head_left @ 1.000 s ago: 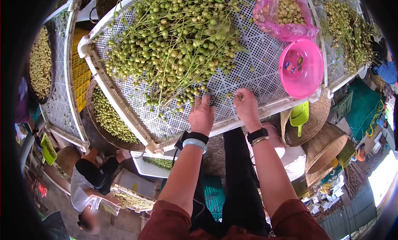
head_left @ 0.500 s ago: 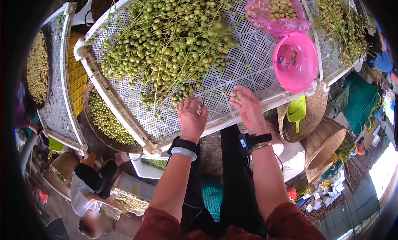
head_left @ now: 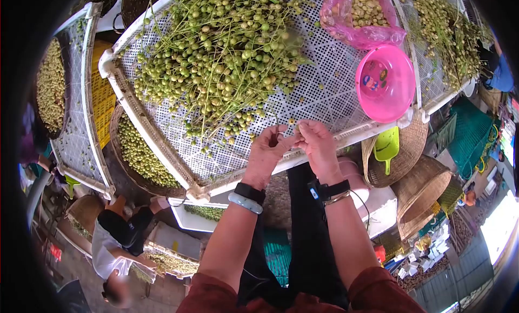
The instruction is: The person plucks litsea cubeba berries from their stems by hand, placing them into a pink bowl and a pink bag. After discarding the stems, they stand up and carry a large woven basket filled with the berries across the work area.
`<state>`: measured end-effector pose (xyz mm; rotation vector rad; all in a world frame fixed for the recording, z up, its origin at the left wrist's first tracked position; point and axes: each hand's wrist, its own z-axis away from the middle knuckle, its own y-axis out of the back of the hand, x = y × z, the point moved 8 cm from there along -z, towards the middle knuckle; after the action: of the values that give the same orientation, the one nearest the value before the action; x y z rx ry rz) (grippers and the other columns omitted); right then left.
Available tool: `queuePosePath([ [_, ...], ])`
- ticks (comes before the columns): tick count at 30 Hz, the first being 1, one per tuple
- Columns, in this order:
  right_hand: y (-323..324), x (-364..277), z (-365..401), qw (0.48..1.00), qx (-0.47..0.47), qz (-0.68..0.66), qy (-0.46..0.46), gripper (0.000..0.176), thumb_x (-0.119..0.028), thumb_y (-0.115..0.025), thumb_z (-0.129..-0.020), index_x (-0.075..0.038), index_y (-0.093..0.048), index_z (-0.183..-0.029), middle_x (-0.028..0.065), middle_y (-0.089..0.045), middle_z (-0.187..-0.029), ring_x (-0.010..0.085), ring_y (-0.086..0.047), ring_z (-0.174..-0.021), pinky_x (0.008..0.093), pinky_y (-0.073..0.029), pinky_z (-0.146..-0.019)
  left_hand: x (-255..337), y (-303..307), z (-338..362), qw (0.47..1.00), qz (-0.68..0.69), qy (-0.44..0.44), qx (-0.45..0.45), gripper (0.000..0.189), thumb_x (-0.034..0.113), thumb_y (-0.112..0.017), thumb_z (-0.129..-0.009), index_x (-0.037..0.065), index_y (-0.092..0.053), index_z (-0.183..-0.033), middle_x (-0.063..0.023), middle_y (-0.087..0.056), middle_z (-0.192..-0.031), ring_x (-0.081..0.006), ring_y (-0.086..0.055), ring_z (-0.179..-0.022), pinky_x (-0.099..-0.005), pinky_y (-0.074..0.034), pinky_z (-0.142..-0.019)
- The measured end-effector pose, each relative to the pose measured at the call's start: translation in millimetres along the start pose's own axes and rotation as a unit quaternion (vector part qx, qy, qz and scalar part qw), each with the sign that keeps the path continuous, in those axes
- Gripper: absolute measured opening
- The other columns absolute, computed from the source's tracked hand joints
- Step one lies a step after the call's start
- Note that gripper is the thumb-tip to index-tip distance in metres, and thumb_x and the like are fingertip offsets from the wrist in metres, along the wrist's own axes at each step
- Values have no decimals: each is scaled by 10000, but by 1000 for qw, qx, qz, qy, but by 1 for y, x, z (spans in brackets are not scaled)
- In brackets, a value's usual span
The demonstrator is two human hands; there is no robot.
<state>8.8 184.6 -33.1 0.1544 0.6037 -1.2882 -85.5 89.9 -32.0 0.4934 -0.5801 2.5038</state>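
Observation:
A large heap of green round fruits on thin stems lies on a white perforated tray. Over the tray's near edge, my left hand is closed in a pinch, with a thin dark stem or tool showing at its fingers; I cannot make out which. Right beside it, my right hand is pinched too, its fingertips meeting those of the left. What lies between them is too small to name. A pink bowl rests on the tray to the right, below a pink plastic bag of pale fruits.
A green scoop lies in a woven basket at the right. A basket of green fruits stands below the tray's left side. Another person is at the lower left, beside a box. More trays flank mine.
My left hand has moved right, away from the heap's lower edge. My right hand has moved slightly down and left and closed its fingers, so both hands now meet.

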Motion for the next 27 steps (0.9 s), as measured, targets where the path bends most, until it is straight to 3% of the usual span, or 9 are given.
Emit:
queuePosePath([
  [1, -3, -1, 1, 1000, 2, 3, 14, 187, -160, -561, -927, 4, -581, -1016, 43, -613, -854, 116, -598, -727, 269, -527, -693, 4, -5, -1, 998, -49, -24, 12, 285, 83, -657, -859, 15, -562, -1119, 54, -496, -788, -35, -491, -706, -191, -418, -585],
  [4, -8, 1, 0, 999, 16, 51, 1, 170, -137, -555, -927, 11, -581, -1006, 51, -625, -875, 112, -608, -745, 260, -533, -700, 5, -9, -5, 997, 5, -63, 53, 210, 92, -689, -837, 11, -613, -1016, 14, -597, -818, -48, -523, -684, -198, -432, -586],
  [8, -19, -2, 6, 998, -35, 46, -16, 156, -111, -568, -913, 11, -584, -1007, 56, -632, -886, 115, -607, -764, 255, -523, -680, 3, -1, -7, 992, -27, -94, 83, 135, 123, -671, -851, -4, -635, -881, -51, -670, -823, -73, -554, -642, -220, -439, -575],
  [11, -16, 5, 2, 992, -76, 97, -21, 160, -97, -585, -897, 10, -578, -1017, 55, -630, -881, 110, -597, -769, 260, -507, -666, 24, 0, 5, 935, -321, -62, 139, 173, 147, -620, -881, -19, -619, -832, -62, -661, -775, -87, -554, -618, -248, -445, -570],
  [15, -17, 4, 4, 991, -107, 75, -38, 143, -83, -590, -888, 5, -574, -999, 49, -613, -822, 107, -574, -694, 258, -488, -626, 10, 4, 7, 956, -239, -80, 147, 199, 169, -593, -898, -21, -592, -838, -36, -614, -723, -72, -507, -641, -247, -429, -580],
  [18, -11, 8, 0, 993, -98, 27, -59, 124, -67, -587, -880, -6, -575, -987, 39, -592, -784, 104, -552, -659, 253, -463, -594, -8, 6, 0, 972, -144, -102, 154, 192, 164, -617, -886, -13, -590, -814, -45, -600, -646, -78, -491, -571, -267, -429, -528],
  [22, -4, 11, -1, 989, -104, -68, -80, 109, -53, -577, -874, -27, -578, -979, 38, -577, -768, 104, -537, -658, 242, -438, -575, -11, 3, -2, 967, -175, -85, 163, 202, 169, -609, -894, -12, -587, -806, -32, -571, -614, -73, -455, -554, -272, -410, -514],
  [25, 5, 0, -7, 967, -116, -219, -58, 107, -53, -579, -869, -46, -578, -975, 40, -572, -771, 100, -533, -674, 237, -421, -569, -8, 8, -2, 958, -218, -86, 167, 207, 172, -608, -894, -12, -583, -804, -34, -548, -587, -76, -439, -535, -280, -395, -499],
  [27, 19, -3, -17, 998, -66, 10, -6, 115, -100, -592, -872, -55, -569, -975, 27, -545, -835, 133, -539, -692, 274, -448, -599, -7, 14, 0, 950, -257, -96, 151, 210, 175, -606, -894, -12, -580, -801, -36, -531, -569, -79, -428, -520, -285, -383, -487],
])
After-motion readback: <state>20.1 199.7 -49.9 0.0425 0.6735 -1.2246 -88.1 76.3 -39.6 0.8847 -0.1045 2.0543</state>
